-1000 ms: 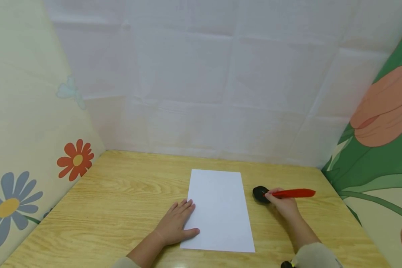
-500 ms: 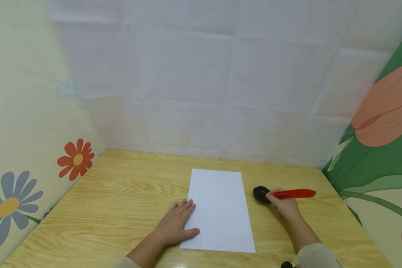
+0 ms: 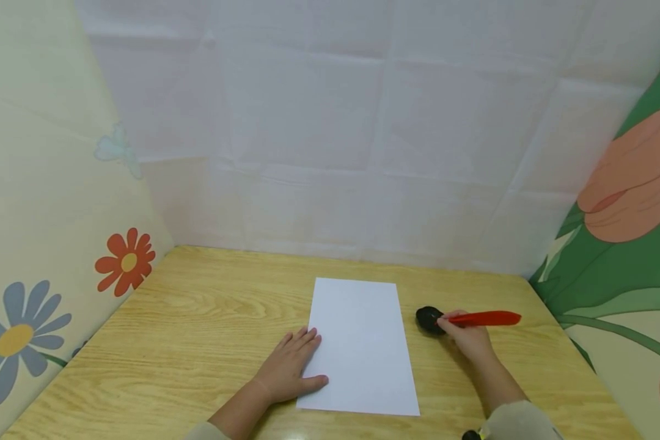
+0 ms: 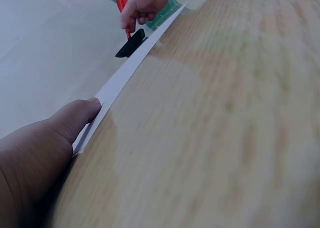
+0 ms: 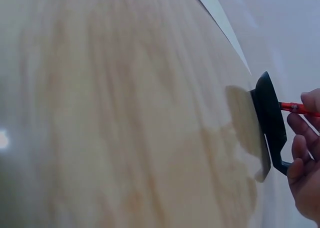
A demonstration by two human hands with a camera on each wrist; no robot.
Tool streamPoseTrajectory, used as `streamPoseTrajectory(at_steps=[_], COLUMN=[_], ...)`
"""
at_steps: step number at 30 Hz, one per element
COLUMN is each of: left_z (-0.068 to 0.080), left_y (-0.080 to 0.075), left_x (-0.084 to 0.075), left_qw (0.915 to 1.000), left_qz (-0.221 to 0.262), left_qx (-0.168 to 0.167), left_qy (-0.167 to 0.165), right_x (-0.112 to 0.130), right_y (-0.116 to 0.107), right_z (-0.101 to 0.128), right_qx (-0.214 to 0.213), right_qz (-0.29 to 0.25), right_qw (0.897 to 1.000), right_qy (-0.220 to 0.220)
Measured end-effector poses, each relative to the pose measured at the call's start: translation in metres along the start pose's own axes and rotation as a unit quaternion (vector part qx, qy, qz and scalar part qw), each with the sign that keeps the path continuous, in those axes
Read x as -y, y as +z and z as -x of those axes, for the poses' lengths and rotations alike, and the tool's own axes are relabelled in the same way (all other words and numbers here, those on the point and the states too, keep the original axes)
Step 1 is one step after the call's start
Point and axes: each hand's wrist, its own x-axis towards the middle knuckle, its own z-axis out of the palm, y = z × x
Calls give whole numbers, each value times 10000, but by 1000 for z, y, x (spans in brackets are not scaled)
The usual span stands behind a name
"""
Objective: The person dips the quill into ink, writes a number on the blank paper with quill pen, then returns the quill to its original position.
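A blank white sheet of paper [image 3: 363, 348] lies on the table. My left hand [image 3: 288, 370] rests spread over its left edge, fingers straight; the left wrist view shows the thumb [image 4: 82, 113] on the paper. To the right of the sheet, my right hand [image 3: 470, 342] pinches a red feather pen [image 3: 486, 318] between thumb and fingers. The pen leans right, with its lower end at a small black dish [image 3: 429, 320]. In the right wrist view the dish [image 5: 270, 110] has a short handle beside the curled lower fingers; the pen's tip is hidden behind its rim.
The wood-grain table [image 3: 198, 318] extends on both sides of the paper. White cloth [image 3: 335, 153] hangs along the back edge. Flower-patterned panels stand left [image 3: 44, 244] and right [image 3: 627, 256]. A small dark object [image 3: 471, 435] shows by the right sleeve.
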Motion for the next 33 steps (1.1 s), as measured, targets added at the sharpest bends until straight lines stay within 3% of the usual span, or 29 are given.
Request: streamPoseTrajectory(at_steps=[7,13,27,33], left_z=[2,2,2,1], left_y=[0,1,0,1], left_x=[-1,-1,-1,-1], left_qw=[10000,10000,9999,9998], left_qz=[19,-76,-162,-187], left_qx=[-11,-42,-21,-19], left_qy=[-1,5,-10,-1], right_x=[12,27,54,56], right_y=[2,9,45,59], right_z=[2,0,-5,-9], right_qx=[-137,-20,-80,-100], right_qz=[70,-337,-1056,-1037], right_qw=[9994,9990,9934,9937], right_qy=[-308,-284,-450,-419])
